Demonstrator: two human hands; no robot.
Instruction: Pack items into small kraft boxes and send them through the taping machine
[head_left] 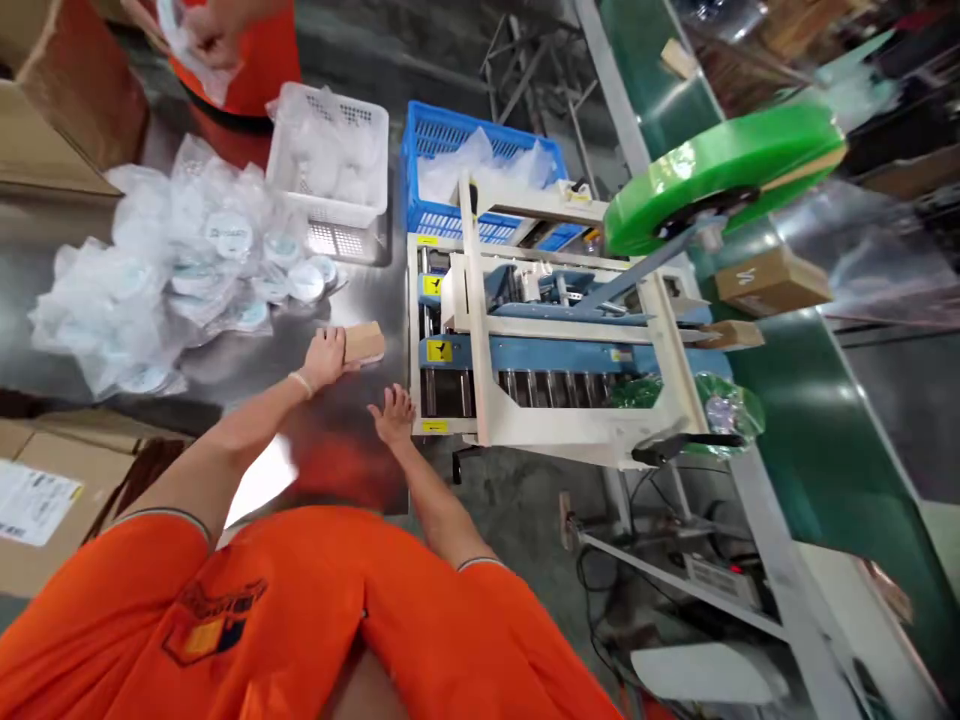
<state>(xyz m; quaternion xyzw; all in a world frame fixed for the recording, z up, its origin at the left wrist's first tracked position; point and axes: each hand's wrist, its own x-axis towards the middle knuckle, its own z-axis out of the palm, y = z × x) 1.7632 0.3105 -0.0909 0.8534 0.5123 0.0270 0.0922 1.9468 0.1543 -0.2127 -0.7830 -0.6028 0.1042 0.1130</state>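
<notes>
A small brown cardboard box (364, 341) sits on the metal table (300, 440), near its right edge. My left hand (325, 358) grips the left end of that box, thumb along its near side. Fingers spread, my right hand (394, 413) is beside the front end of the carton-sealing machine (555, 350), apart from the box and holding nothing. Behind my left hand lies a heap of clear plastic bags with round pale items (229, 235) inside.
A white basket (330, 205) and a blue crate (412, 170) hold plastic bags. Beyond the sealer's green tape roll (720, 170) runs a green conveyor (810, 400) with brown boxes (772, 283). A co-worker's hands (217, 35) hold a plastic bag. Open cartons (67, 90) stand left.
</notes>
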